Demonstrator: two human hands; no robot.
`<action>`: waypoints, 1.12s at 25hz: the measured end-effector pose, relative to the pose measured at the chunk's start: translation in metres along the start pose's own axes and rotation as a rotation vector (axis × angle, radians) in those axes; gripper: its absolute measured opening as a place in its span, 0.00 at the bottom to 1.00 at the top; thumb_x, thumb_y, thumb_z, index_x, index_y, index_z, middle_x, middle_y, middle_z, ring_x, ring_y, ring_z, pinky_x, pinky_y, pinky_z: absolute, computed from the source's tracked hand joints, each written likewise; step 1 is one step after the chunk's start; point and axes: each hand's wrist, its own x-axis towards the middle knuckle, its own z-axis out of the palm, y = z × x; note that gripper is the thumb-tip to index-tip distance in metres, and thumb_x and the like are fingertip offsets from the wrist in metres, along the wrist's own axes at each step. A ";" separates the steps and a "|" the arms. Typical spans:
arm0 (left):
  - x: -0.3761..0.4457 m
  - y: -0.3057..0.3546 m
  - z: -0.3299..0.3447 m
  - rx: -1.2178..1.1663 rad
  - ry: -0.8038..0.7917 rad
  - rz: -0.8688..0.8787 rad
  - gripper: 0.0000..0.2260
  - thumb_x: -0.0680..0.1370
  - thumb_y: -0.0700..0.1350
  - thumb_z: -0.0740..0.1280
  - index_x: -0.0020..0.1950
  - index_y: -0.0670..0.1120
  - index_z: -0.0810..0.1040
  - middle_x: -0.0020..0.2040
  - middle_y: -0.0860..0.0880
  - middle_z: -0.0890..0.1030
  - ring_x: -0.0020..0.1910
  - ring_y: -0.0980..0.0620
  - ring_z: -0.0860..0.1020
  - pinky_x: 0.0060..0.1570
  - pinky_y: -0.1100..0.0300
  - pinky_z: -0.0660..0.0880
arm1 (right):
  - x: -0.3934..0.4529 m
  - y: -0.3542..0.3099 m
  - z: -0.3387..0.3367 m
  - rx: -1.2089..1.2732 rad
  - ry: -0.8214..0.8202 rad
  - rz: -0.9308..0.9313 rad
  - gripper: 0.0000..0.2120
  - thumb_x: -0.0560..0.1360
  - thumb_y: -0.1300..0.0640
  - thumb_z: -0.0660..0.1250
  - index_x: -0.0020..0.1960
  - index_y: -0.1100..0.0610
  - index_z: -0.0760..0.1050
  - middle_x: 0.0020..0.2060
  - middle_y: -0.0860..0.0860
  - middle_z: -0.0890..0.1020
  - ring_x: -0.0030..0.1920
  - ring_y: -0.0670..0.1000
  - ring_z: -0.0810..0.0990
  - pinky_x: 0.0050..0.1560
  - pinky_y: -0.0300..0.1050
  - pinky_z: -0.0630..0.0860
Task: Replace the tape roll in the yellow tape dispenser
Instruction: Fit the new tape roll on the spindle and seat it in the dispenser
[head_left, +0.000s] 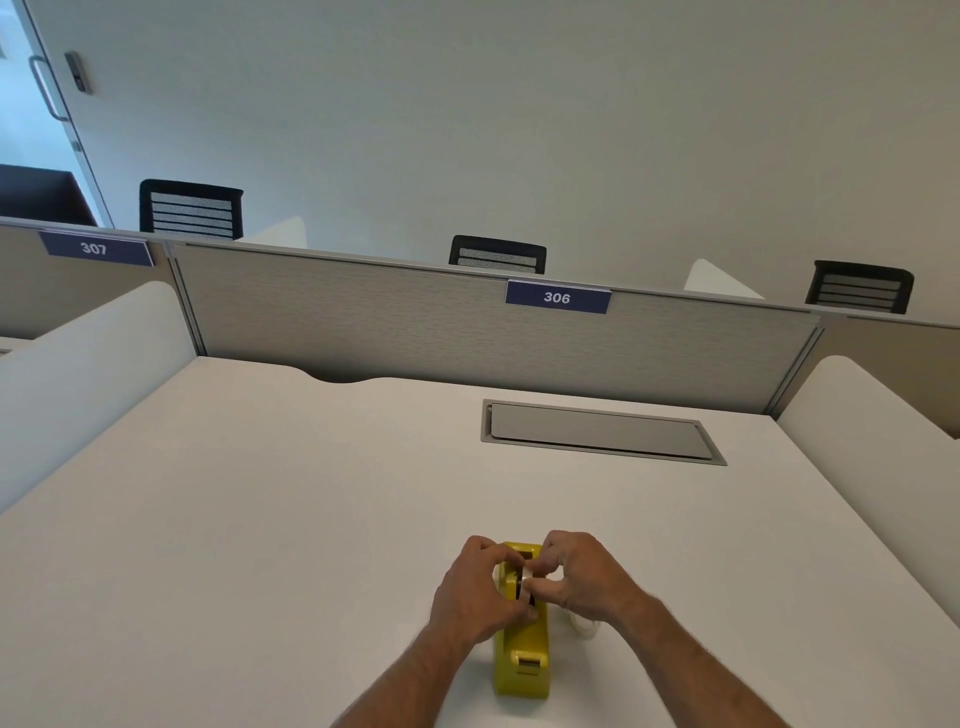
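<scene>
Both of my hands are closed in over the middle of the yellow tape dispenser (522, 647). My left hand (475, 597) is curled against its left flank, fingers bent inward, thumb reaching across the top; I judge it is steadying the body so it doesn't slide on the smooth desk (260, 519). My right hand (584, 577) comes in from the other side with its fingertips pinched onto the pale tape roll (529, 578) sitting in the well, a dark hub just showing beside it. That two-sided hold makes sense for working a roll in or out of its cradle, though I cannot tell which way it is going, nor how firmly either hand is gripping.

Outward from there, the dispenser stands lengthwise toward me near the desk's front edge, cutter end nearest. Just right of it, tucked under my right wrist, sits a pale rounded object (584, 626), possibly a second roll; most of it is hidden. My forearms are cut off by the frame bottom. Farther back lie a closed grey cable hatch (597, 431) and a partition carrying a label reading 306 (557, 297).
</scene>
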 end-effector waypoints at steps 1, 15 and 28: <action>0.000 0.000 0.000 0.001 0.000 -0.001 0.27 0.61 0.59 0.79 0.57 0.59 0.77 0.62 0.56 0.71 0.59 0.55 0.74 0.59 0.55 0.78 | 0.000 0.000 0.001 -0.011 0.003 -0.008 0.11 0.71 0.44 0.70 0.50 0.45 0.84 0.43 0.47 0.80 0.43 0.47 0.78 0.44 0.46 0.78; 0.001 0.000 -0.002 0.005 -0.014 0.044 0.28 0.61 0.60 0.77 0.60 0.58 0.79 0.60 0.55 0.71 0.58 0.55 0.74 0.59 0.57 0.78 | -0.005 0.001 0.003 -0.048 0.061 -0.102 0.13 0.69 0.42 0.68 0.49 0.45 0.84 0.42 0.42 0.83 0.42 0.46 0.79 0.41 0.42 0.80; 0.003 0.001 -0.003 -0.008 -0.020 0.061 0.23 0.61 0.58 0.78 0.54 0.57 0.80 0.58 0.55 0.71 0.54 0.55 0.75 0.57 0.57 0.79 | -0.008 -0.015 0.009 -0.335 0.102 -0.204 0.09 0.76 0.49 0.62 0.46 0.54 0.77 0.43 0.49 0.79 0.42 0.49 0.75 0.40 0.45 0.75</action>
